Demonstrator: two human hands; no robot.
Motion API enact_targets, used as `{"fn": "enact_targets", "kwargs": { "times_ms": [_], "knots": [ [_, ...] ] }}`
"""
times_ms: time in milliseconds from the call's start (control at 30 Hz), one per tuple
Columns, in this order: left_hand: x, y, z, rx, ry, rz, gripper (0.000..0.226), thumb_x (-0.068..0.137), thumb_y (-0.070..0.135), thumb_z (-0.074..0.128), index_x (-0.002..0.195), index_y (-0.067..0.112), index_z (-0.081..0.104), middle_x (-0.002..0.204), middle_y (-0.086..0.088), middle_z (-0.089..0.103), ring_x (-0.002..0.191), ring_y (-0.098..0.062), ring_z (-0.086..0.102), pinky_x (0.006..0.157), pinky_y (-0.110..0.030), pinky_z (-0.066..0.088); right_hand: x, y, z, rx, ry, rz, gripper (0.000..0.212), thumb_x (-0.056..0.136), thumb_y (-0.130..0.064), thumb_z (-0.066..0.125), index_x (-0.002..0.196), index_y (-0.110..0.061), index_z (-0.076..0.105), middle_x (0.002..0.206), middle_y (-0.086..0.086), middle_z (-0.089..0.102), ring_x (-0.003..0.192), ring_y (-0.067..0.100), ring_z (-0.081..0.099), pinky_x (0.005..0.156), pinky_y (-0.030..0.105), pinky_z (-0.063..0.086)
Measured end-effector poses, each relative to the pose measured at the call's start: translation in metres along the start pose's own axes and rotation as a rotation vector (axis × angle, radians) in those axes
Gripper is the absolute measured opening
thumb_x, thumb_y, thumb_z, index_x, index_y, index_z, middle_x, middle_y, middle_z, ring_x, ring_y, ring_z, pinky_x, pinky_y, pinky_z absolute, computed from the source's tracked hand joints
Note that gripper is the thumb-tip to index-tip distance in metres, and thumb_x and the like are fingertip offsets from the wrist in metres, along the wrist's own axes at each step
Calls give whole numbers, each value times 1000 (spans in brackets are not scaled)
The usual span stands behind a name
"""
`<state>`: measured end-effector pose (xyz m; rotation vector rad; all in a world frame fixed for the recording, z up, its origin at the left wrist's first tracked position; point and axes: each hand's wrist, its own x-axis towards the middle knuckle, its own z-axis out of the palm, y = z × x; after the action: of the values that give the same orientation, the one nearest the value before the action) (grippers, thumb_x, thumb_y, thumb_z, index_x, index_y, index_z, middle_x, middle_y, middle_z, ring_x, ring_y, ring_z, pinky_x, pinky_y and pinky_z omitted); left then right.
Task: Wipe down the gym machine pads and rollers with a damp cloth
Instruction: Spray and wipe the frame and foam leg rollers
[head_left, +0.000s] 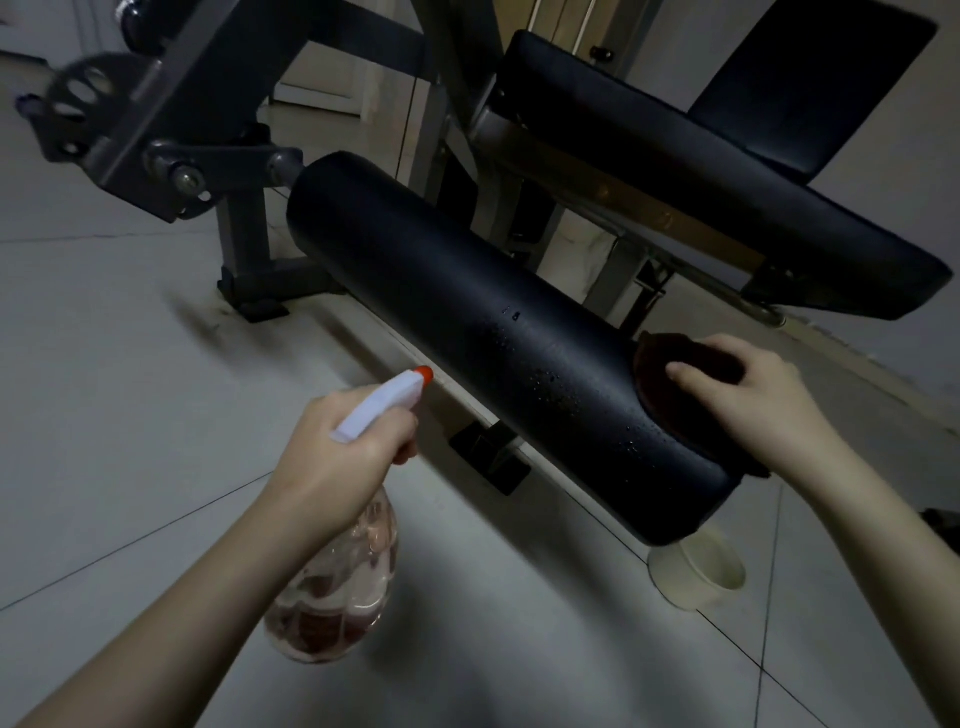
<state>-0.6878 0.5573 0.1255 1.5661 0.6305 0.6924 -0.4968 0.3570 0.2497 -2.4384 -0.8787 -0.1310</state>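
A long black roller (467, 322) of the gym machine crosses the middle of the view, with water droplets on its near end. A dark reddish cloth (670, 384) lies on that near end. My right hand (753, 395) presses down on the cloth, fingers spread over it. My left hand (337, 452) grips the neck of a clear spray bottle (337, 597) with a white trigger head and orange nozzle, which points at the roller. Behind the roller lies the black seat pad (727, 208), with a black back pad (821, 83) above it.
The grey steel frame (171, 104) and pivot arm stand at the upper left. A cream round tub (701, 571) sits on the tiled floor (104, 364) below the roller's near end. A black foot bracket (493, 457) lies under the roller.
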Motion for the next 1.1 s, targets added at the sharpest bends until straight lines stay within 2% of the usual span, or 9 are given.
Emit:
{"fn": "enact_targets", "kwargs": {
  "times_ms": [67, 133, 300, 433, 567, 767, 867, 967, 1100],
  "knots": [
    [-1, 0, -2, 18, -12, 2, 50, 87, 55, 59, 70, 9, 65, 65, -8, 67, 66, -26, 57, 59, -30, 42, -14, -1, 4, -55, 39, -89, 18, 87, -26, 64, 105, -25, 62, 94, -5, 60, 89, 11, 55, 74, 21, 41],
    [-9, 4, -5, 32, -2, 71, 38, 92, 35, 60, 77, 1, 65, 75, -11, 68, 61, -14, 57, 62, -30, 42, -29, 3, 12, -175, 97, -227, 30, 84, -23, 66, 114, -16, 63, 108, -3, 61, 102, 13, 54, 87, 25, 40],
    [-13, 2, -8, 1, -3, 70, 46, 79, 43, 54, 86, -1, 66, 77, -13, 68, 61, -6, 56, 61, -27, 42, -30, 4, 33, -359, 179, -374, 41, 83, -27, 63, 119, -7, 61, 125, 11, 59, 121, 31, 50, 100, 38, 38],
    [-11, -2, -3, 11, 22, 52, 30, 93, 27, 59, 91, -2, 68, 78, -11, 70, 58, 1, 55, 60, -25, 41, -13, -15, 57, -387, 151, -446, 46, 83, -23, 66, 123, -3, 58, 132, 16, 54, 127, 36, 44, 105, 41, 33],
    [-7, -4, -2, -16, 13, 23, 25, 94, 24, 59, 81, 6, 70, 75, -7, 71, 55, 1, 54, 58, -25, 39, -48, 6, 49, -491, 124, -533, 54, 71, -12, 75, 121, 0, 59, 134, 18, 52, 132, 38, 38, 106, 49, 36],
    [-9, -5, -5, -42, 20, 26, 31, 89, 30, 63, 90, 0, 69, 77, -12, 70, 59, -3, 56, 60, -27, 40, -77, 25, 58, -714, 151, -501, 71, 62, -13, 83, 125, 4, 55, 137, 26, 46, 129, 46, 37, 102, 57, 38],
    [-9, -4, -6, -30, -5, 21, 44, 77, 40, 56, 91, 0, 68, 79, -16, 68, 57, -7, 53, 59, -26, 40, -57, 7, 82, -713, 217, -507, 67, 67, -12, 80, 125, 7, 54, 134, 29, 47, 126, 49, 40, 102, 58, 36],
    [-14, -3, -5, -18, -21, 26, 35, 87, 29, 62, 89, -5, 64, 82, -23, 65, 57, -6, 51, 55, -21, 40, -31, -23, 103, -664, 255, -494, 68, 67, -15, 80, 126, 5, 54, 133, 28, 49, 126, 47, 41, 105, 55, 32],
    [15, -27, -4, -118, 76, -154, 22, 88, 20, 65, 66, 16, 68, 58, -6, 65, 53, -8, 59, 63, -30, 48, -13, -55, 113, -564, 231, -451, 70, 63, -14, 82, 126, 0, 56, 134, 20, 52, 129, 41, 41, 109, 47, 25]
  ]
}}
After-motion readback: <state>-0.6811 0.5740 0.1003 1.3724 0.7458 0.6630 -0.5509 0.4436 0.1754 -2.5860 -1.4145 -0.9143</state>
